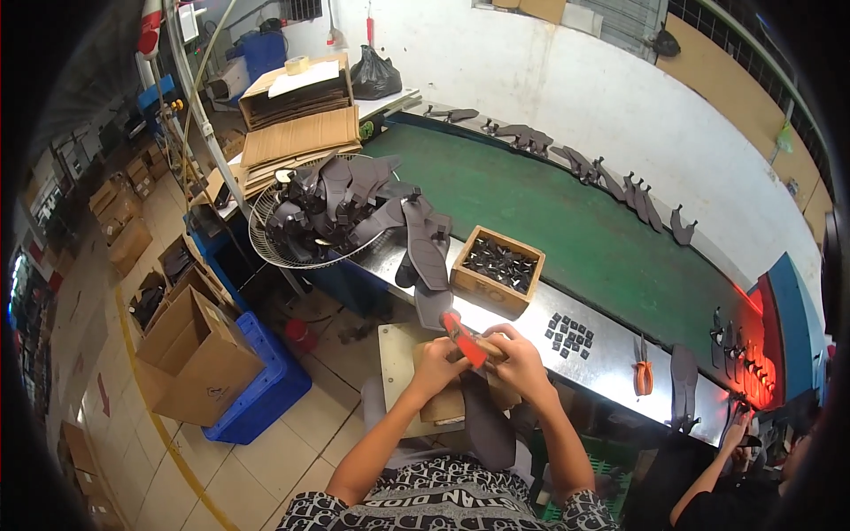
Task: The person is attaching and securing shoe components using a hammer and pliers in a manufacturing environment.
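Note:
My left hand and my right hand meet in front of me over a wooden block on a small work plate. Together they grip a red-handled tool and a dark shoe strap piece; which hand holds which is hard to tell. A grey sole piece hangs down below my hands. Just beyond them a wooden box holds small black parts, and several loose black parts lie on the metal ledge to its right.
A wire basket piled with dark straps stands at the left. A green conveyor belt runs rightward with straps along its far edge. Orange pliers lie on the ledge. Cardboard boxes and a blue crate sit on the floor. Another person's hand works at lower right.

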`<state>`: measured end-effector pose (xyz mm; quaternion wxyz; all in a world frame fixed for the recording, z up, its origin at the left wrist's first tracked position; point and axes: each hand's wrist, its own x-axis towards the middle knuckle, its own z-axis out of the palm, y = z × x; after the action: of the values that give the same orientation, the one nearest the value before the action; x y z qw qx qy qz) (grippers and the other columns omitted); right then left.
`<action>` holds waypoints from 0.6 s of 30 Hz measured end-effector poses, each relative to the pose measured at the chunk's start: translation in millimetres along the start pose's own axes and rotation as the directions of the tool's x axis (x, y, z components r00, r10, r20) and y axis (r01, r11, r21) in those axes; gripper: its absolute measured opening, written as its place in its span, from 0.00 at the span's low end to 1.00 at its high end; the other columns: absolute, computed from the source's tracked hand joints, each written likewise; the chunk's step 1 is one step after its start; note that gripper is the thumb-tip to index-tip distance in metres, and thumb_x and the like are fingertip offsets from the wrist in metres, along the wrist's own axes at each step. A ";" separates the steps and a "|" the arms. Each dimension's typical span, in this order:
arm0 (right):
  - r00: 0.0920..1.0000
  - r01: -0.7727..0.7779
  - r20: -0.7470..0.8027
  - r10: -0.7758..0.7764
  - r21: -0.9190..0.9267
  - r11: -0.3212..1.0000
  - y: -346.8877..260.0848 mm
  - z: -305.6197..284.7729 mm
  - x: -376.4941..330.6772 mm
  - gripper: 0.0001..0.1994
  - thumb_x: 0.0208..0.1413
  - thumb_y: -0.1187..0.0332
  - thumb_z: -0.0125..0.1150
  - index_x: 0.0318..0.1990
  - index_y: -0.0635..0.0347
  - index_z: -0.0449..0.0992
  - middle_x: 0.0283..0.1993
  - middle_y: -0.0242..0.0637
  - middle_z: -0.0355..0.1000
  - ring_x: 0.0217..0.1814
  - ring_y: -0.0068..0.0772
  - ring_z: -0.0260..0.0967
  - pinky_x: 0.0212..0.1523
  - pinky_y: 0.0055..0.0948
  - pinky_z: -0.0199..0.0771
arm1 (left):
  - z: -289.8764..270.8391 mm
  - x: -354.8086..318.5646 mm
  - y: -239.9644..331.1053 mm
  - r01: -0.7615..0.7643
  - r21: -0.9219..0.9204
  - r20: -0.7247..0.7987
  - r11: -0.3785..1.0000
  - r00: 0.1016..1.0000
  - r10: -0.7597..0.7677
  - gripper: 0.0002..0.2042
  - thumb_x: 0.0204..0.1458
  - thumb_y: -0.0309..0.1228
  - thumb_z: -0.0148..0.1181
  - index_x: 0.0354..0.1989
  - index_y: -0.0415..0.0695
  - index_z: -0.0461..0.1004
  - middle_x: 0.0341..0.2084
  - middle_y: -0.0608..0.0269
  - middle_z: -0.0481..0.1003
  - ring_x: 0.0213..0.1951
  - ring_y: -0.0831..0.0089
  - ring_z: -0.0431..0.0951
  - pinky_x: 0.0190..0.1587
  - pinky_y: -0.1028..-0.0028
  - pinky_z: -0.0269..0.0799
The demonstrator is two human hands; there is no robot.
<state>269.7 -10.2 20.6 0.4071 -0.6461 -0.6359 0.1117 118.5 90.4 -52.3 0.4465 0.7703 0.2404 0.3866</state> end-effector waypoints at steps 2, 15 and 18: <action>0.995 -0.087 -0.030 0.091 0.120 0.989 3.7 1.5 -5.6 0.09 0.51 0.76 0.61 0.40 0.63 0.76 0.33 0.36 0.73 0.32 0.34 0.73 0.35 0.28 0.73 | -0.7 1.0 -2.1 0.049 -0.016 0.019 0.999 0.999 -0.049 0.12 0.44 0.24 0.68 0.39 0.38 0.80 0.33 0.60 0.81 0.33 0.74 0.79 0.38 0.74 0.74; 0.966 -0.256 -0.010 0.259 0.127 0.958 -64.1 -34.8 -59.4 0.17 0.61 0.74 0.53 0.56 0.71 0.67 0.41 0.55 0.73 0.36 0.50 0.74 0.39 0.36 0.73 | -7.1 4.5 17.8 0.171 -0.145 0.121 0.975 0.981 -0.154 0.13 0.45 0.30 0.68 0.41 0.43 0.82 0.38 0.58 0.81 0.41 0.70 0.78 0.48 0.72 0.70; 0.963 -0.259 -0.039 0.268 0.161 0.952 -76.0 -37.8 -59.3 0.16 0.62 0.74 0.53 0.56 0.71 0.67 0.41 0.55 0.73 0.36 0.53 0.73 0.39 0.36 0.73 | -7.5 2.7 17.3 0.159 -0.127 0.102 0.979 0.984 -0.146 0.12 0.45 0.30 0.68 0.40 0.44 0.83 0.39 0.59 0.81 0.42 0.69 0.78 0.49 0.72 0.70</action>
<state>229.3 -89.5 73.5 0.4562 -0.6948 -0.5210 0.1943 114.5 87.7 -33.9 0.5365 0.7346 0.2513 0.3307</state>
